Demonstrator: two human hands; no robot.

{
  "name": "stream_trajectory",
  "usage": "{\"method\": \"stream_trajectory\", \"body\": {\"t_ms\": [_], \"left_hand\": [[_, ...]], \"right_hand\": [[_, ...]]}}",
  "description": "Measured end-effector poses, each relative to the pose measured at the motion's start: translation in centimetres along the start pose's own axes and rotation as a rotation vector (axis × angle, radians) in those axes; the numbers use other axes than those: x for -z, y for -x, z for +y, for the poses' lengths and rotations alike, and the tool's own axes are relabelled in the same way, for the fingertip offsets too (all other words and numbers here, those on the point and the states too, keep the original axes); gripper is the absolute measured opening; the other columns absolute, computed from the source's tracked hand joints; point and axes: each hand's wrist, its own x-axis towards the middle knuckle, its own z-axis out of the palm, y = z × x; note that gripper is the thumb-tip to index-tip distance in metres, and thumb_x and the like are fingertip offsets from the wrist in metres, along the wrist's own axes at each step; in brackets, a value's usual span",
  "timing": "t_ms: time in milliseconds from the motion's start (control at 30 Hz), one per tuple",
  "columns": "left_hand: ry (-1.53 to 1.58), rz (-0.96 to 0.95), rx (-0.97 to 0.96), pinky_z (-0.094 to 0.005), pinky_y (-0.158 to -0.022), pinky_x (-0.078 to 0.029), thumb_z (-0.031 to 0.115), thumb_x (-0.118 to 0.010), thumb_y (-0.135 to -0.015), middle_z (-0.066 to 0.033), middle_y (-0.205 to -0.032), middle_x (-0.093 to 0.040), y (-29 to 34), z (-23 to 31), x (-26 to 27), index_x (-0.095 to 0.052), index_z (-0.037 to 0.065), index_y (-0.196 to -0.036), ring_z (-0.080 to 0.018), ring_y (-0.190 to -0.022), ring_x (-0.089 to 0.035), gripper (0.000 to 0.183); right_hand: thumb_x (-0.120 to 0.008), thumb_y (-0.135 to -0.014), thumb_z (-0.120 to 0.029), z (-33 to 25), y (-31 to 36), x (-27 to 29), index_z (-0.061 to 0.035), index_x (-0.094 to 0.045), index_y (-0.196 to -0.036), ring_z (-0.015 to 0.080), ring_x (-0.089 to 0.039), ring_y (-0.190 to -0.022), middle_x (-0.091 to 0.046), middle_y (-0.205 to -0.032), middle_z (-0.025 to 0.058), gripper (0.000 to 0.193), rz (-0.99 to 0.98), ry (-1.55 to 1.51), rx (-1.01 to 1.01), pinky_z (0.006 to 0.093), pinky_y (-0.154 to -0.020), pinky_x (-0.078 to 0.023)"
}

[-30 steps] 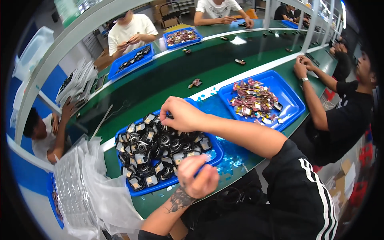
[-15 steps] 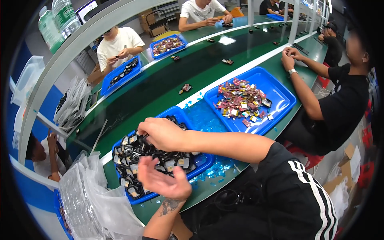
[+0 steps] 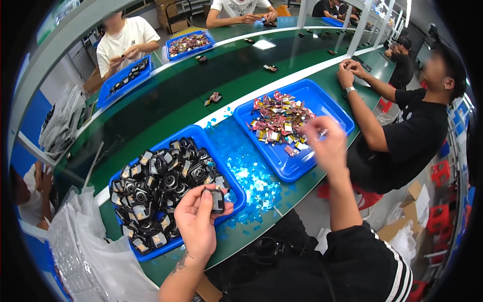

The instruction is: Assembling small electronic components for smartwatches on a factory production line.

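Note:
My left hand is closed around a black smartwatch case, thumb on its face, at the near right rim of a blue tray. That tray is heaped with similar cases, some showing round sensor backs. My right hand hovers over the near part of a second blue tray, beside a pile of small pink, yellow and silver battery-like parts. Motion smears its curled fingers, so whether anything is in them cannot be made out.
Blue film scraps litter the green bench between the trays. Clear plastic trays in bags stand at the near left. A conveyor carries scattered parts beyond. A co-worker in black sits at my right; others work across the belt.
My right hand has left the tray of cases and swung right to the tray of small parts. My left hand, open before, now holds a smartwatch case. The view has shifted.

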Motion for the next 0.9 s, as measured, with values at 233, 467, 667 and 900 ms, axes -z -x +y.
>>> {"method": "stream_trajectory", "body": {"t_ms": [233,467,667,900], "left_hand": [[0.174,-0.044,0.081,-0.0319,-0.074,-0.061,0.003,-0.055,-0.095,-0.0201,-0.115,-0.063,-0.4,0.2,0.1,-0.048,0.002,-0.111,-0.0293,-0.097,-0.068,0.018],[0.181,-0.160,0.079,-0.0374,-0.085,-0.056,0.002,-0.052,-0.096,-0.0198,-0.121,-0.057,-0.2,1.0,0.2,-0.038,0.007,-0.126,-0.0292,-0.101,-0.066,0.034],[-0.275,-0.214,-0.088,-0.0292,-0.081,-0.054,0.006,-0.052,-0.096,-0.0132,-0.123,-0.054,0.2,1.1,0.8,-0.065,0.000,-0.111,-0.0184,-0.101,-0.061,0.021],[-0.608,-0.424,-0.198,-0.0238,-0.073,-0.049,0.007,-0.076,-0.080,-0.0070,-0.110,-0.057,0.2,1.4,-0.2,-0.071,0.003,-0.099,-0.0110,-0.090,-0.059,0.020]], "right_hand": [[-0.083,-0.070,-0.029,8.3,-1.8,2.9,-0.0024,-0.068,-0.077,0.0274,-0.068,-0.075,-0.069,-0.078,0.0118,0.031,-0.309,0.470,-0.192,0.0353,-0.071,-0.052],[-0.072,-0.079,-0.003,8.6,-1.1,4.6,-0.0021,-0.057,-0.078,0.0059,-0.053,-0.067,-0.057,-0.069,-0.0015,0.015,-0.074,-0.048,-0.183,0.0220,-0.063,-0.044],[-0.071,-0.079,0.003,-3.2,1.8,2.0,0.0007,-0.063,-0.085,0.0087,-0.059,-0.078,-0.063,-0.083,0.0028,0.010,-0.324,-0.483,-0.077,0.0225,-0.072,-0.047],[-0.071,-0.082,0.002,-8.6,4.6,-2.0,0.0025,-0.064,-0.089,0.0100,-0.062,-0.080,-0.066,-0.089,0.0067,0.010,-0.706,-0.842,-0.024,0.0233,-0.072,-0.051]]}}
